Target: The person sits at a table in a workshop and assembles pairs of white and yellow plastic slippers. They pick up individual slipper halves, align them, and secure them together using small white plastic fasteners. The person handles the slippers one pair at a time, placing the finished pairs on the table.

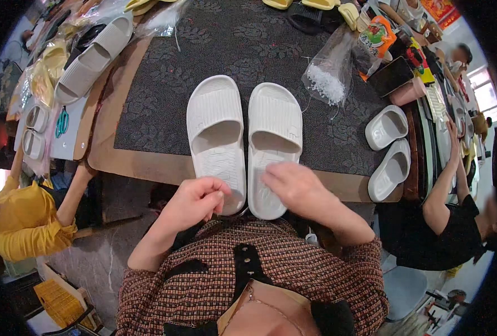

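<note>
Two off-white ribbed slide slippers, the left slipper (219, 145) and the right slipper (271, 148), lie side by side in front of me at the table's near edge, toes pointing away. My left hand (195, 204) is closed, with fingers curled and thumb pressed against them, by the left slipper's heel. Whatever it may hold is too small to make out. Over the footbed of the right slipper is my right hand (298, 189). Its fingers are smeared by motion, so I cannot see whether they grip anything.
A dark patterned mat (164, 106) covers the table. A bag of white pellets (327, 84), a phone (391, 77), a pink cup (408, 91) and another pale slipper pair (389, 171) lie rightward. Teal scissors (62, 122) and more slippers lie leftward. Co-workers sit on both sides.
</note>
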Demonstrator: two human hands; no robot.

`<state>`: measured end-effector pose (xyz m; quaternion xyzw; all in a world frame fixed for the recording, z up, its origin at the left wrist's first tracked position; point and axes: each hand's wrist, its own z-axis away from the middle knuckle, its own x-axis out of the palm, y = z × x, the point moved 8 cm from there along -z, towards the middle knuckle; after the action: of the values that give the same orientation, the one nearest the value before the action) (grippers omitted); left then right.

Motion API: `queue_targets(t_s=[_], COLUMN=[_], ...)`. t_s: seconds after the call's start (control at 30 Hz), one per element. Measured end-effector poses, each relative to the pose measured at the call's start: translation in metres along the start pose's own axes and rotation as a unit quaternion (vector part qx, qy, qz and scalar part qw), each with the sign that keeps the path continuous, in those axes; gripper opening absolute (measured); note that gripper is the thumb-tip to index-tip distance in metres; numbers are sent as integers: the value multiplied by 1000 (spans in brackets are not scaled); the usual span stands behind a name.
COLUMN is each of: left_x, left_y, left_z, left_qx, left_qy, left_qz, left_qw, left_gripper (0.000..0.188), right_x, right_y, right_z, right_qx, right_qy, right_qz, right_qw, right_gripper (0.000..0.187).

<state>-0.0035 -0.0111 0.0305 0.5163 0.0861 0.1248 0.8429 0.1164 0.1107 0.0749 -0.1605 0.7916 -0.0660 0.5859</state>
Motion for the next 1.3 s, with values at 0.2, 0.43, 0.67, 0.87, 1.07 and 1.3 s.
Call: queue_targets(t_s=[0.2, 0.43, 0.67, 0.87, 1.07, 1.3], left_x=[-16, -1, 23, 21, 19, 13], left_y=[16, 54, 48, 56, 54, 56], left_z=[-42, -39, -45, -57, -71, -73], left_qx=[105, 267, 269, 247, 240, 263], left_qy=[113, 199, 218, 246, 252, 211], left_qz=[53, -327, -521, -533, -541, -533], left_qw=[987, 884, 780, 771, 766, 776], left_gripper=[20, 48, 90, 76, 63, 66], right_x=[0, 4, -14, -36, -62, -19], right_y=[30, 30, 15, 27, 116, 194], right_z=[-16, -10, -6, 5, 2, -15], right_qx=[67, 101, 89, 91, 277, 392], right_qy=[11, 1, 4, 92, 230, 59], right_qz=[89, 115, 119, 8, -112, -54], right_qw=[994, 988, 989, 992, 926, 916], right_gripper=[36, 43, 45, 37, 22, 32])
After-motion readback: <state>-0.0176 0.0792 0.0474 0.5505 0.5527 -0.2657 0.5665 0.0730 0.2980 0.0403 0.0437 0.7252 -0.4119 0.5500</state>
